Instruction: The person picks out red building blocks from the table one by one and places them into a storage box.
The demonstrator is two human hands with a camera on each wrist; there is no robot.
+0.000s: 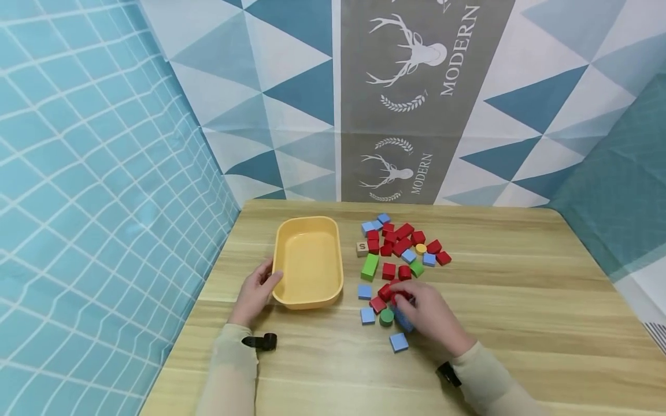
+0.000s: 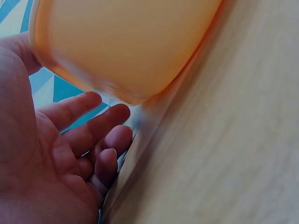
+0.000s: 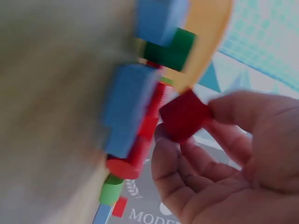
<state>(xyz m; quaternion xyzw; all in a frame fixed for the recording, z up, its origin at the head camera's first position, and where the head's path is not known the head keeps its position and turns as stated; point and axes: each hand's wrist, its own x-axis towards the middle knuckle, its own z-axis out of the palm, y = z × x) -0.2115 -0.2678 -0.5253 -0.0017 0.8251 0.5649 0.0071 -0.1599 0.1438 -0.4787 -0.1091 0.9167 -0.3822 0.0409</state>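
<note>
My left hand [image 1: 256, 293] holds the near left side of a yellow plastic tray [image 1: 280, 242], thumb over the rim and fingers outside the wall. In the left wrist view the fingertips [image 2: 122, 112] lie close against the tray's outer wall [image 2: 126, 51]. With thumb and fingers, my right hand [image 1: 429, 309] pinches a red block [image 3: 184, 115], which shows raised off the table in the right wrist view. Beneath and beside that hand lie a long blue block [image 1: 403, 319], a dark green cylinder [image 1: 387, 317] and several red pieces.
Beyond the right hand spread more toy blocks: red ones [image 1: 388, 271], small blue ones [image 1: 365, 292], a light green block [image 1: 370, 267], a wooden letter cube [image 1: 362, 249] and a yellow round piece [image 1: 421, 249]. Patterned cloth [image 1: 302, 144] hangs behind the wooden table [image 1: 322, 370].
</note>
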